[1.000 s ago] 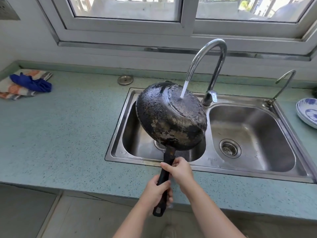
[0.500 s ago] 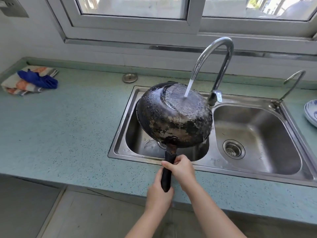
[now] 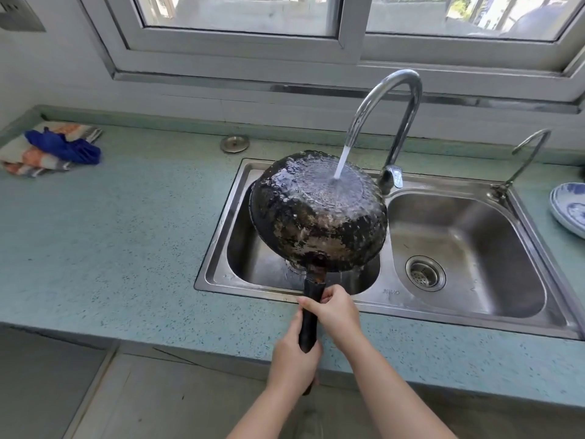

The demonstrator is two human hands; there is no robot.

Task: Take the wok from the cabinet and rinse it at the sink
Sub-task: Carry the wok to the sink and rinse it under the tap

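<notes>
The blackened wok (image 3: 316, 213) is turned bottom-up and tilted over the left basin of the steel double sink (image 3: 392, 296). Water streams from the tall curved faucet (image 3: 392, 103) onto its charred underside and spreads across it. The wok's black handle (image 3: 311, 308) points toward me over the sink's front rim. My right hand (image 3: 335, 312) grips the handle's upper part. My left hand (image 3: 294, 359) grips its lower end, below the counter edge.
A teal speckled counter (image 3: 110, 232) surrounds the sink. Folded cloths with a blue rag (image 3: 63, 148) lie far left. A metal drain plug (image 3: 235, 143) sits behind the sink. A small second tap (image 3: 522, 160) and a blue-patterned plate (image 3: 569, 210) are at the right.
The wok has turned flatter under the stream, so water now hits nearer the middle of its base. Both hands keep their hold on the handle.
</notes>
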